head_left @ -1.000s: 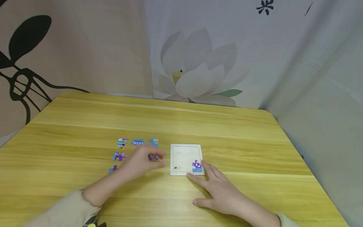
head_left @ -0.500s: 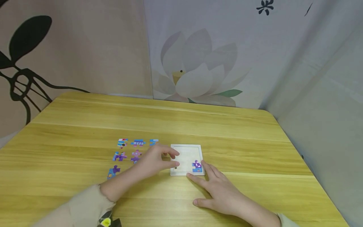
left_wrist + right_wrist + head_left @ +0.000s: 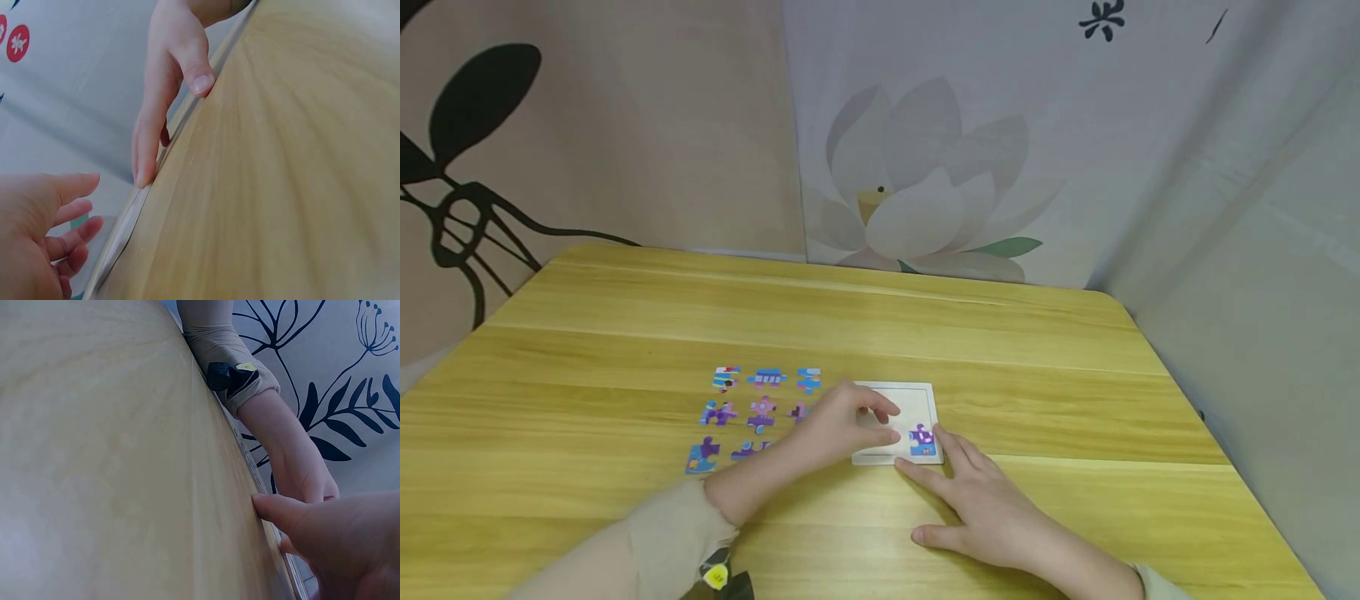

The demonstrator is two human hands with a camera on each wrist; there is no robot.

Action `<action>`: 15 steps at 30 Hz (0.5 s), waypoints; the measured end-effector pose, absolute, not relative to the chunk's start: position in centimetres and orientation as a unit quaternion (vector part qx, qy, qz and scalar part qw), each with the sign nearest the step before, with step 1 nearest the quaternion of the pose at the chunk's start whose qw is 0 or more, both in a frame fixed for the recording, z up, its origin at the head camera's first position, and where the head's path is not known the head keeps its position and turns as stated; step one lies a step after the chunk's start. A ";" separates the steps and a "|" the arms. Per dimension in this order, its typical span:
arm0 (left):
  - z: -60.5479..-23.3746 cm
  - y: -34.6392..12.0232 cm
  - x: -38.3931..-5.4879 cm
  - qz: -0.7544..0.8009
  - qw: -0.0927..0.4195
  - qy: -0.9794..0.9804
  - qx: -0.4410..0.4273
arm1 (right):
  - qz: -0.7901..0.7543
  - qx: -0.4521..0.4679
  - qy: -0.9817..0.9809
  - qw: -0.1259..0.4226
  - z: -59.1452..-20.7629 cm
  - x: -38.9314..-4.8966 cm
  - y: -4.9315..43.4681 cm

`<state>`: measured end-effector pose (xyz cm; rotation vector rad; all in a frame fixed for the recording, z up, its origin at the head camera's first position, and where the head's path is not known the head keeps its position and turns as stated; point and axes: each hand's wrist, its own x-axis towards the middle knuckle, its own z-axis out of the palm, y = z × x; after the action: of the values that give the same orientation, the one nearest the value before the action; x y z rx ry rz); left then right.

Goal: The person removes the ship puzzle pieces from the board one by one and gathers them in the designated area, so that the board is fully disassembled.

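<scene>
My left hand (image 3: 841,423) is over the left part of a white square puzzle tray (image 3: 914,403), hiding some of it. Thumb and forefinger stand apart, and no puzzle piece shows between them; in the left wrist view the left hand (image 3: 31,231) has loosely bent fingers. At the tray's lower right corner, the right hand (image 3: 983,504) touches the rim with spread fingers. One purple and blue puzzle piece (image 3: 922,442) lies inside the tray in that corner. In the right wrist view the right hand's thumb (image 3: 278,509) is near the table surface.
Several loose jigsaw pieces lie in rows left of the tray, among them a striped piece (image 3: 726,377), a pink and purple piece (image 3: 762,414) and a blue corner piece (image 3: 702,456). The left forearm passes close to the lower ones. Curtains (image 3: 700,125) hang behind the wooden table (image 3: 1037,358).
My left hand has moved right from beside the loose pieces to over the tray, uncovering more of them. The right hand has stayed at the tray's corner.
</scene>
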<state>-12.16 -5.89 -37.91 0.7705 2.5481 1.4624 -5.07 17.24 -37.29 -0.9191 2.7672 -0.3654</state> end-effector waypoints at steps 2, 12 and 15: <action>-38.0 -5.6 -12.3 0.481 0.055 0.837 0.255 | -0.124 -0.311 0.937 0.102 -37.3 -5.1 17.3; -38.7 -4.2 -12.8 0.435 0.027 0.857 0.275 | -0.123 -0.312 0.937 0.101 -37.4 -5.1 17.3; -38.8 -3.9 -13.0 0.411 0.015 0.866 0.284 | -0.125 -0.310 0.937 0.102 -37.3 -5.0 17.3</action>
<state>-12.99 -3.89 -38.76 0.8833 2.6940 1.2801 -5.05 17.25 -37.29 -0.9144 2.7673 -0.3689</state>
